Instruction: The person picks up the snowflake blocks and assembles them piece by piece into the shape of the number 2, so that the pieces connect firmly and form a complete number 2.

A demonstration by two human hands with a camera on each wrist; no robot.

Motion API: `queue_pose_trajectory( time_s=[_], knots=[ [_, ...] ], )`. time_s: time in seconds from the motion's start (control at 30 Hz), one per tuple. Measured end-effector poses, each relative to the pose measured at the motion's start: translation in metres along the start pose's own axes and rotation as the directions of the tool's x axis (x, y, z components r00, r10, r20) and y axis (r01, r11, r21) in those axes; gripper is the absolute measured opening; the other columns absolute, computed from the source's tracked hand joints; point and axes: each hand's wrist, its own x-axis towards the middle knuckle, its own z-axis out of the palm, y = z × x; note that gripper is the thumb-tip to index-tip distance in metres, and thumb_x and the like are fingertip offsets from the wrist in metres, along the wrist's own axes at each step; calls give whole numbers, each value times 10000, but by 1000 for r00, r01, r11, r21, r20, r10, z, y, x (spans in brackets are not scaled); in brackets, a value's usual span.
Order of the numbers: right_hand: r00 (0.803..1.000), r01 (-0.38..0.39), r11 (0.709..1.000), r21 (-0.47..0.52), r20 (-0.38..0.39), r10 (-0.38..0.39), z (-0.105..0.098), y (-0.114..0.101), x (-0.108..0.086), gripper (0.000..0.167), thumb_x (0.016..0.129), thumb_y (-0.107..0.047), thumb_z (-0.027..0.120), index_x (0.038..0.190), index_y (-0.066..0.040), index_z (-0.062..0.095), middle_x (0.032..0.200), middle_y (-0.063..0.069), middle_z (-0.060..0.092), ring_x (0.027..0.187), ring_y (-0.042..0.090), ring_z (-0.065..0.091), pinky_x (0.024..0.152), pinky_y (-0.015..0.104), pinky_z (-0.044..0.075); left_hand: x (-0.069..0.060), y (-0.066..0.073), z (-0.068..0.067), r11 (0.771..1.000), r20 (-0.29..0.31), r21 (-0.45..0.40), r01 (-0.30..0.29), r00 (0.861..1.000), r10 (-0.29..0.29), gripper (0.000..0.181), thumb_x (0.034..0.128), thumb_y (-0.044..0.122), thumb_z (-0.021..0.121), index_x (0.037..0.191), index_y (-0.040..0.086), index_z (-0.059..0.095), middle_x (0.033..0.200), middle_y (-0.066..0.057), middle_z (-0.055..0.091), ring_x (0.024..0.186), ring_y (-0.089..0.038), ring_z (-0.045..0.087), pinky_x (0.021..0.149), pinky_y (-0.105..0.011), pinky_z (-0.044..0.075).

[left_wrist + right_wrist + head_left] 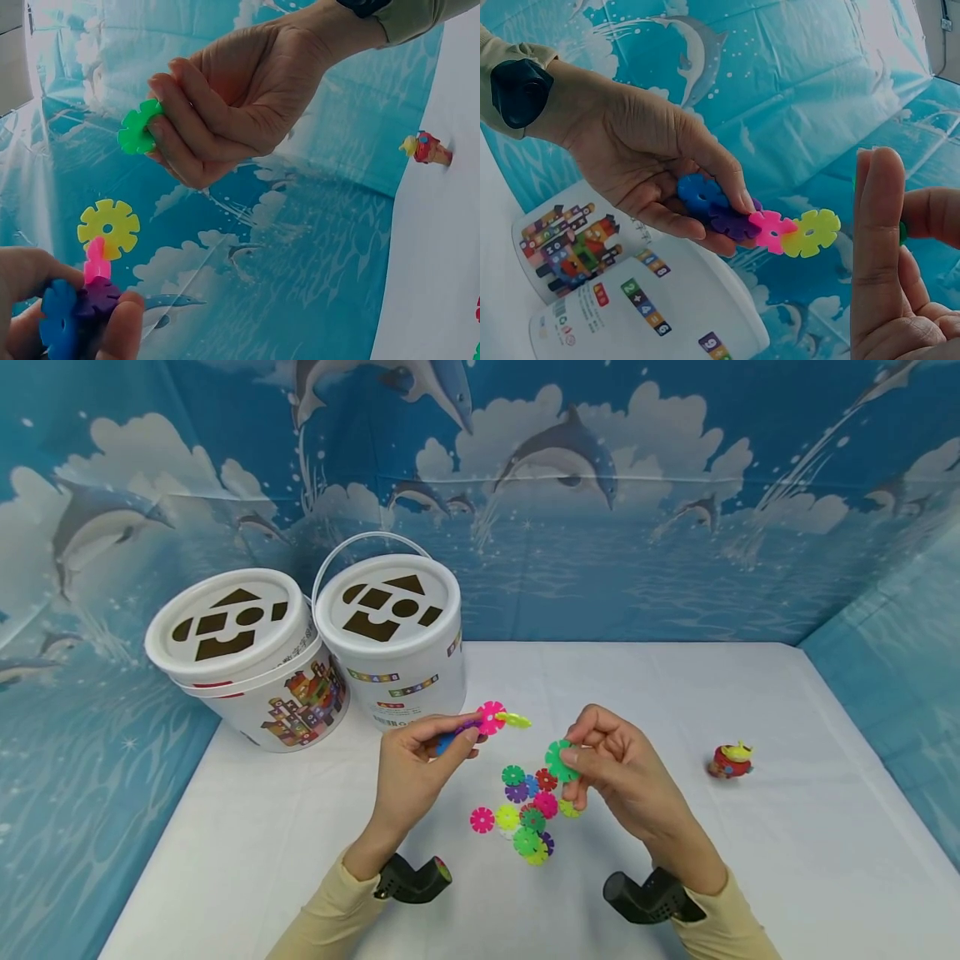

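Observation:
My left hand (422, 760) pinches a short chain of notched plastic discs joined edge to edge. The chain runs from a blue disc (702, 196) through a purple disc (733, 223) and a pink disc (772, 232) to a yellow disc (812, 233) at its free end. Between thumb and fingers, my right hand (618, 768) holds a single green disc (139, 127), apart from the chain. Below both hands, a loose pile of discs in several colours lies on the white table, with a pink disc (482, 820) at its left edge.
Two white lidded buckets stand at the back left, the left bucket (247, 693) and the handled right bucket (405, 681). A small red and yellow toy figure (731, 761) sits on the white table (825, 860) at the right. A blue dolphin-print cloth (637, 585) hangs behind.

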Motion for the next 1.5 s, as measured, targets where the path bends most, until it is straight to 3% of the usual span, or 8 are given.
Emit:
queue_pose_trajectory(
  time_s=[0.23, 0.4, 0.67, 0.9, 1.17, 1.5],
  knots=[
    [995, 17, 1000, 0, -96, -17, 0, 3, 3, 80, 946, 42, 498, 953, -31, 532, 717, 67, 628, 571, 134, 654, 530, 237, 539, 0, -1, 0, 998, 24, -29, 58, 998, -58, 163, 887, -16, 637, 1014, -112, 674, 897, -188, 693, 729, -290, 690, 697, -379, 561],
    [990, 7, 1000, 4, -140, -7, 0, 6, 3, 45, 943, 19, 531, 962, -22, 531, 710, 75, 629, 570, 143, 656, 537, 233, 540, 1, -1, 1, 997, 43, -29, 73, 997, -71, 165, 893, 0, 637, 1018, -99, 680, 941, -171, 696, 743, -345, 680, 696, -382, 561],
    [988, 49, 996, -71, -140, -59, -1, 9, 6, 115, 954, 56, 472, 972, -32, 543, 716, 59, 636, 565, 133, 646, 555, 240, 539, 1, -3, 2, 996, 58, -8, 93, 994, -92, 161, 891, 13, 646, 1012, -84, 690, 904, -156, 700, 739, -285, 688, 704, -379, 562],
    [984, 42, 997, -59, -172, -51, -1, 9, 6, 112, 950, 55, 486, 948, -45, 538, 703, 55, 629, 559, 133, 646, 569, 239, 543, 0, -2, 1, 992, 55, 36, 123, 991, -125, 156, 897, 38, 649, 1009, -54, 705, 850, -127, 704, 693, -243, 680, 649, -373, 570],
    [988, 39, 997, -67, -147, -49, -2, 11, 9, 105, 952, 47, 490, 950, -47, 536, 708, 59, 640, 564, 130, 648, 563, 237, 542, -1, -2, 2, 988, 61, 51, 149, 987, -152, 161, 898, 60, 654, 1014, -36, 711, 820, -114, 702, 663, -237, 672, 649, -371, 569],
    [985, 32, 997, -73, -167, -44, -3, 14, 6, 101, 950, 44, 498, 941, -51, 531, 706, 62, 642, 570, 132, 654, 563, 237, 544, 0, -1, 2, 992, 79, 21, 121, 989, -122, 164, 897, 41, 649, 1025, -45, 704, 877, -128, 696, 713, -231, 677, 693, -374, 565]
  ],
)
